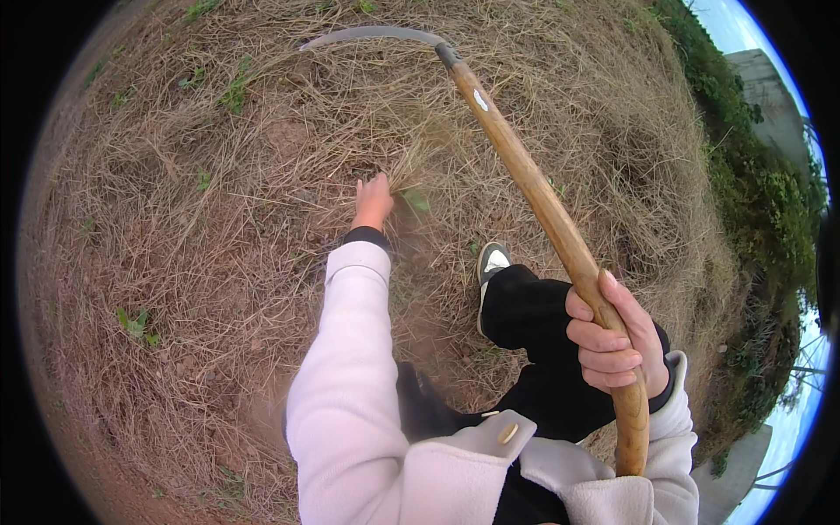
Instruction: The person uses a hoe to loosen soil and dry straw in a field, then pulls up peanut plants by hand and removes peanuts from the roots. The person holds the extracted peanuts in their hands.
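Observation:
My right hand (613, 335) is closed round the lower part of a long wooden handle. The handle belongs to a sickle (538, 190), which slants up and to the left across the view. Its curved metal blade (374, 33) lies at the top, over dry grass, with the tip pointing left. My left hand (374, 199) reaches down to the dry grass (400, 154) near the middle of the view. Its fingertips are among the stalks, and whether they grip any cannot be told. A blurred green leaf (416, 201) shows just right of that hand.
Dry cut grass covers the sloping ground, with small green weeds (138, 326) here and there. My shoe (492, 262) stands below and right of the left hand. Green bushes (768, 216) and concrete structures (771, 98) line the right edge.

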The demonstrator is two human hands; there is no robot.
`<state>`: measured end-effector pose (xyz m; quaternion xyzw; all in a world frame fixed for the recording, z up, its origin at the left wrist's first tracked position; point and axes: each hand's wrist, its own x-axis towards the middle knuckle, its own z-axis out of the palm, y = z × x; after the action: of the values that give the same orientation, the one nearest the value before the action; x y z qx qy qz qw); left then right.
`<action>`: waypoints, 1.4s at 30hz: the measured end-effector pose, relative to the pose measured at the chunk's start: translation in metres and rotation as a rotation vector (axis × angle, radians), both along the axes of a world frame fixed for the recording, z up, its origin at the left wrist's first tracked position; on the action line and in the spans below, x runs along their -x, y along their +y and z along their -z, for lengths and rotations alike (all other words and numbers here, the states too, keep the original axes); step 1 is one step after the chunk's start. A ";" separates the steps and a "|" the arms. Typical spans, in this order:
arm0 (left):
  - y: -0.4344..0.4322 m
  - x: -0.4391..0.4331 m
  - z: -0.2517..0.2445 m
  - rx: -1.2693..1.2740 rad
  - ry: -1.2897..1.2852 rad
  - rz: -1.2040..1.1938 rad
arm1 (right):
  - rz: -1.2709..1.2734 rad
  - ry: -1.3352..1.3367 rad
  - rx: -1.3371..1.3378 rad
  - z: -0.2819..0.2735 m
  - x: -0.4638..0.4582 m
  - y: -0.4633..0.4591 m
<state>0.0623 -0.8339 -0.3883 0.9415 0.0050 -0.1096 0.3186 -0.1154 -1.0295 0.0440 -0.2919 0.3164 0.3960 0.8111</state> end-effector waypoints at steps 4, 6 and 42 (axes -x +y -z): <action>0.009 0.011 0.007 0.142 -0.091 -0.132 | 0.066 0.020 -0.008 0.003 -0.008 -0.001; 0.019 0.013 0.003 0.432 0.003 -0.298 | 0.046 0.004 0.003 0.004 -0.012 0.003; 0.131 0.070 -0.056 0.020 0.102 -0.185 | -0.254 -0.490 0.402 0.003 0.016 0.017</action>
<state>-0.0079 -0.7025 -0.3319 0.9270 0.1073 -0.1276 0.3359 -0.1312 -1.0129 0.0414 -0.5693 0.1451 0.3417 0.7335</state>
